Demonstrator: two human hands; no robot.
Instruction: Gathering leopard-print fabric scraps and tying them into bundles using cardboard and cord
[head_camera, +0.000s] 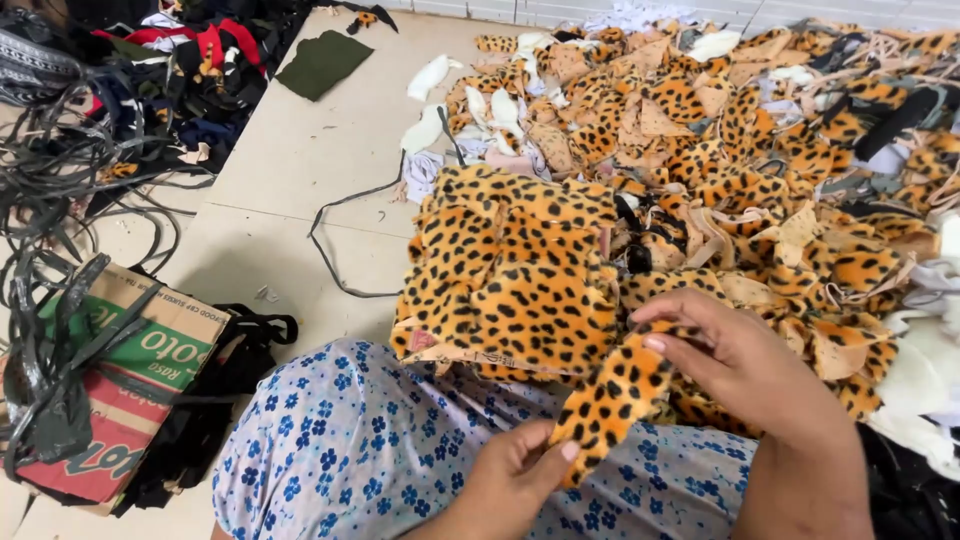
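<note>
A narrow strip of orange leopard-print plush fabric (607, 398) is held between both my hands over my lap. My left hand (510, 470) pinches its lower end from below. My right hand (740, 365) grips its upper end, thumb on top. Just beyond lies a neat stack of larger leopard-print pieces (510, 270) on the floor, touching my knee, which is covered in blue flowered cloth (350, 450).
A large loose heap of leopard-print and white scraps (760, 150) fills the right and back. A flattened cardboard box (130, 380) with black straps lies at left. Dark fabric and cords (110, 110) pile at top left. A green cloth (322, 62) lies on the tiled floor.
</note>
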